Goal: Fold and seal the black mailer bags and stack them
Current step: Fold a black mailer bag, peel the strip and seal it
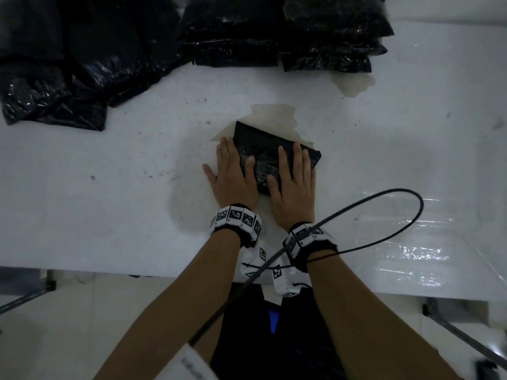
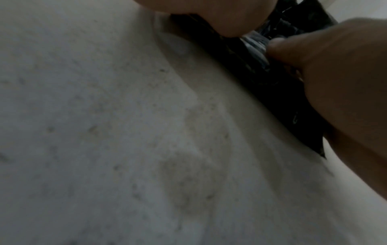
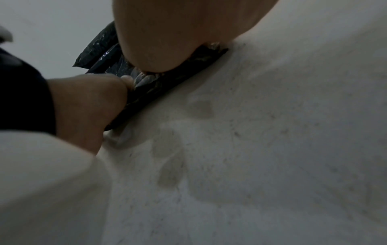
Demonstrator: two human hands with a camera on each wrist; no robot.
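Both hands lie flat, fingers straight: left hand (image 1: 233,174) and right hand (image 1: 295,182) press the folded mailer bag (image 1: 270,152) at counter (image 1: 109,187) centre; sweep firmly toward 12 o'clock to seal, stacks (image 1: 233,37) waiting there

White table (image 1: 109,187) — 2 tan worn patches (image 1: 274,116); clear plastic sheet (image 1: 411,242) at right.

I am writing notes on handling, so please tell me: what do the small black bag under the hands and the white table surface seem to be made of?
Folded mailer bag: most likely thin plastic film, glossy; it shows sharp creases and bright glints.
Table: it looks like a matte white coating or sheet, scuffed and speckled; it has peeled away in patches near the bag, baring a tan layer. The exact material is unclear.
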